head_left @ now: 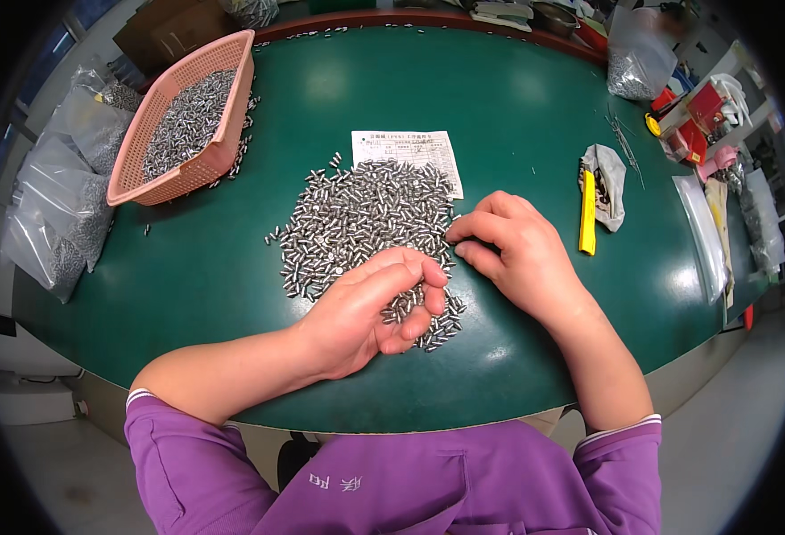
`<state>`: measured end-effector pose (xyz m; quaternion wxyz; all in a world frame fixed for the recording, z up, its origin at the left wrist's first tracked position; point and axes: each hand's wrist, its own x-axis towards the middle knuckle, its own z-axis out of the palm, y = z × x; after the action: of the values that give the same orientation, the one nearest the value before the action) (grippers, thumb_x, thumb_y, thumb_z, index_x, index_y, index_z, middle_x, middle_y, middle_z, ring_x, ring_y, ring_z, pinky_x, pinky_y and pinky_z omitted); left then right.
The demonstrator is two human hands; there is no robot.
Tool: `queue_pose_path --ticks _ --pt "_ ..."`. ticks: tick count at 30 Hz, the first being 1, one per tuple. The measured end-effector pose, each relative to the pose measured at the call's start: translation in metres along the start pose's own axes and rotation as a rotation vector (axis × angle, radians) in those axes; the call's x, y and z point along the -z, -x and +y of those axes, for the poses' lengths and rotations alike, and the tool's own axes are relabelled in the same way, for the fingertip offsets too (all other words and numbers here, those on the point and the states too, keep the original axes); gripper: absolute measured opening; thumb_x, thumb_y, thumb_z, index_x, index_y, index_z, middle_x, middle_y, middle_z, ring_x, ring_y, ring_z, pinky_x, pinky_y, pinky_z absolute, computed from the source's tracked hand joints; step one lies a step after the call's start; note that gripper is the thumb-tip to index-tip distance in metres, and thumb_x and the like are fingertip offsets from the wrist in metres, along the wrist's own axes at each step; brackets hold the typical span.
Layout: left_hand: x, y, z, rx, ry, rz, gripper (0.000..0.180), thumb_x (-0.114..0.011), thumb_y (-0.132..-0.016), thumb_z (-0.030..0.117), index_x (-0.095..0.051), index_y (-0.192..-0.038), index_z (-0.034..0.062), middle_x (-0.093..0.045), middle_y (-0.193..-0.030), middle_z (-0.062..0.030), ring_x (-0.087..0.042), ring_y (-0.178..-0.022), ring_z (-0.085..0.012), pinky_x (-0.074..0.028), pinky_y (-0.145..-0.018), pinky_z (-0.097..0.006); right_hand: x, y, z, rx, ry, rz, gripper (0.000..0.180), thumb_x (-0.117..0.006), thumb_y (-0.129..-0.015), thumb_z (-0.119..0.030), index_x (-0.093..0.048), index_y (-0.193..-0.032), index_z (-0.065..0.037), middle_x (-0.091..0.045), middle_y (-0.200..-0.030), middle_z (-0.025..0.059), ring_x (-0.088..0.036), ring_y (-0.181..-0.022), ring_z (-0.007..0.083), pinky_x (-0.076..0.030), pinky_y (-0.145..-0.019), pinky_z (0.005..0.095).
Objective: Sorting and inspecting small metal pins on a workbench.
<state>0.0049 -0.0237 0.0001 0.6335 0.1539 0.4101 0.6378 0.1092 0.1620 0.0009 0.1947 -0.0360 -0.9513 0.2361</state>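
A heap of small, shiny metal pieces with tapered ends (357,209) lies on the green tabletop in front of me. My left hand (357,312) is cupped over the near side of the heap, its fingers curled round a handful of the metal pieces (401,306). At the heap's right edge is my right hand (519,254), with thumb and forefinger bent close together at the pieces. Whatever lies between those fingertips is too small to make out. A white printed paper slip (442,152) sits partly under the heap's far side.
A pink plastic basket (236,107) holding more metal pieces stands at the far left, with loose ones beside it. Filled clear bags (49,232) line the left edge. To the right are a yellow-handled tool (587,214), a small plastic bag (608,183) and thin wires (623,138).
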Motion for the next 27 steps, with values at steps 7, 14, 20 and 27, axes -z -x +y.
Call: queue_pose_path --ticks 7,14,20,27 --pt "0.000 -0.001 -0.001 0.007 0.024 -0.006 0.012 -0.047 -0.094 0.019 -0.049 -0.100 0.0078 -0.053 -0.088 -0.0039 -0.045 -0.062 -0.0064 -0.034 -0.047 -0.019 -0.001 0.000 0.000 0.020 0.065 -0.014 0.013 -0.067 -0.072 -0.006 -0.063 -0.085 -0.006 -0.055 -0.081 0.0056 -0.056 -0.080 0.0219 -0.047 -0.070 0.0328" --pt "-0.004 0.000 -0.002 -0.021 0.020 0.043 0.015 -0.051 -0.093 0.014 -0.045 -0.105 0.0071 -0.053 -0.087 -0.0043 -0.044 -0.059 -0.0056 -0.034 -0.047 -0.019 0.007 -0.002 -0.017 -0.120 -0.618 -0.160 0.007 -0.063 -0.082 -0.008 -0.062 -0.088 -0.005 -0.053 -0.086 0.0032 -0.056 -0.074 0.0088 -0.047 -0.065 0.0225" --pt "-0.003 0.000 -0.003 -0.026 0.028 0.040 0.014 -0.051 -0.094 0.015 -0.046 -0.104 0.0064 -0.053 -0.087 -0.0043 -0.044 -0.058 -0.0053 -0.035 -0.047 -0.019 0.008 -0.002 -0.021 -0.067 -0.661 -0.185 0.009 -0.065 -0.079 -0.006 -0.062 -0.088 -0.005 -0.054 -0.085 0.0025 -0.056 -0.073 0.0094 -0.047 -0.065 0.0232" --pt "-0.008 0.000 0.000 -0.020 0.013 0.083 0.021 -0.036 -0.099 0.022 -0.048 -0.106 0.0061 -0.050 -0.087 -0.0049 -0.038 -0.057 -0.0067 -0.030 -0.043 -0.019 0.008 -0.004 -0.012 -0.153 -0.485 0.021 0.009 -0.064 -0.079 -0.003 -0.062 -0.087 -0.003 -0.055 -0.085 0.0032 -0.055 -0.068 0.0089 -0.048 -0.064 0.0226"
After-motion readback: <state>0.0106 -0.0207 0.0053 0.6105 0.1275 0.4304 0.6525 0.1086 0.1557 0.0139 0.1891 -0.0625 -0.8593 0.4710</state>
